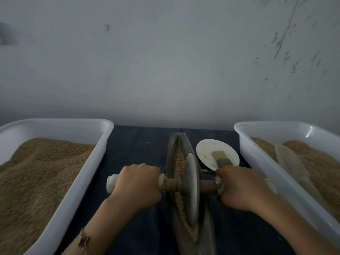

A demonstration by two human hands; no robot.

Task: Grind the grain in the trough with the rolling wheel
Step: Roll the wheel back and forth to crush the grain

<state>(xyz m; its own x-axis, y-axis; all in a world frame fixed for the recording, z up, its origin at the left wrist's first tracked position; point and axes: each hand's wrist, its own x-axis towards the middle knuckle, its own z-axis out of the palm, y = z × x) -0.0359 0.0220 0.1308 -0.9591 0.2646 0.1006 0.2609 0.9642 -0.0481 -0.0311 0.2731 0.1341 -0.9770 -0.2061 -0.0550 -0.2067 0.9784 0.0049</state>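
Nearest the camera, at the lower edge: two bare forearms cut off by the frame, a dark bracelet [83, 241] on the left wrist, its detail too blurred to read. Just beyond, left hand [137, 184] curled tight round the white-wrapped left end of the axle [172, 184], knuckles up, fingertips hidden underneath; right hand [241, 188] wrapped the same way round the right end, that handle almost wholly covered, only a pale stub showing past the wrist against the right tub. Between the hands, rolling wheel [191, 188] standing on edge in the trough [175, 144], a narrow boat-shaped metal channel running away from the viewer on the dark blue counter [134, 144]; near tip of the trough cut off at the bottom of the frame. Grain [179, 159] lying along the groove ahead of the wheel and behind it, paler and more clumped on the near side; contact line between wheel and groove hidden by the disc itself. Right of the trough, just past the right hand, white plate [206, 150] carrying a flat brush [219, 159], brush handle partly hidden by the knuckles. Flanking all this, two white plastic tubs heaped with brown grain: left tub [103, 144] and right tub [244, 144], both cut off at the frame sides, with a pale translucent scoop-like piece [290, 164] half-buried in the right one, its shape hard to make out. Farthest back, scuffed grey wall [165, 61].
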